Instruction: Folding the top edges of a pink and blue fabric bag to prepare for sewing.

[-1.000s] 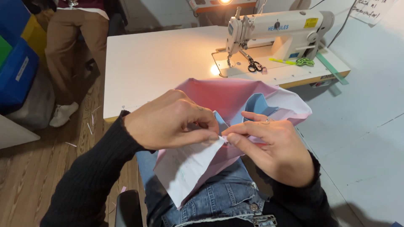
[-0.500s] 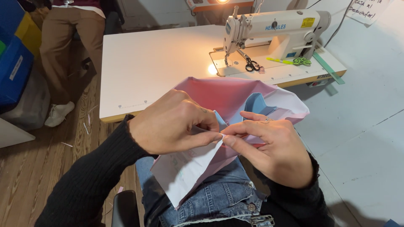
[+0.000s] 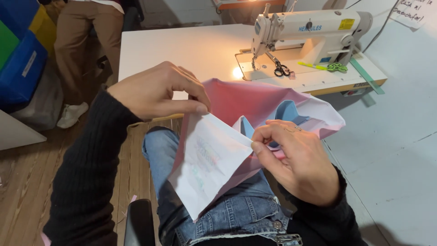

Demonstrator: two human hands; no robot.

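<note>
So, the pink, white and light-blue fabric piece (image 3: 255, 118) sits in your lap, over your blue denim jeans (image 3: 223, 214), with its white underside turned up toward you. Your left hand (image 3: 157, 91) pinches the white edge at the top, thumb pressed against the fingers. Your right hand (image 3: 298, 161) pinches the same white edge lower down, thumb and forefinger closed on it. The hands are apart, the edge stretched between them. Beyond the fabric, the white worktop (image 3: 182, 45) carries a white sewing machine (image 3: 305, 34), black scissors (image 3: 282, 69) at its foot and green-handled scissors (image 3: 337, 67) just beside them. Another person in tan trousers (image 3: 79, 41) stands left, near blue bins (image 3: 20, 59).
</note>
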